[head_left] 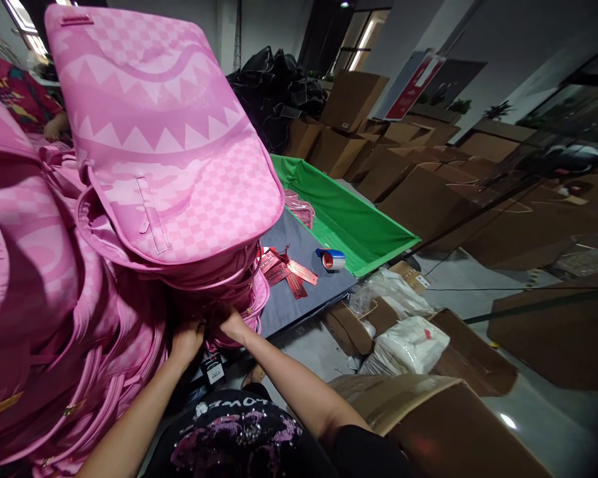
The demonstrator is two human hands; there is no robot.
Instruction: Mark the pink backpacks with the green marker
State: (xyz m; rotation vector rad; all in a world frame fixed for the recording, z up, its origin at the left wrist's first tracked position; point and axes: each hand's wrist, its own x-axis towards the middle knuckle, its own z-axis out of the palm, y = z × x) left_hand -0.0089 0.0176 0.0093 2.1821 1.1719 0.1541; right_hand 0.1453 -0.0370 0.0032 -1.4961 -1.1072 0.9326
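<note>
Pink backpacks (pixel 169 139) being stacked at the table's (pixel 299 312) left, green bin (pixel 349 219) being seen beyond, red tags (pixel 292 272) being spread beside the stack, left hand (pixel 188 342) and right hand (pixel 232 325) being held against lower backpacks, grip being obscured, not determinable.

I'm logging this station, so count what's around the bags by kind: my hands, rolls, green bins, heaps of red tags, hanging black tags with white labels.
Hands: 2 (left hand, right hand)
Roll: 1
Green bin: 1
Heap of red tags: 1
Black tag: 1
Total: 6
</note>
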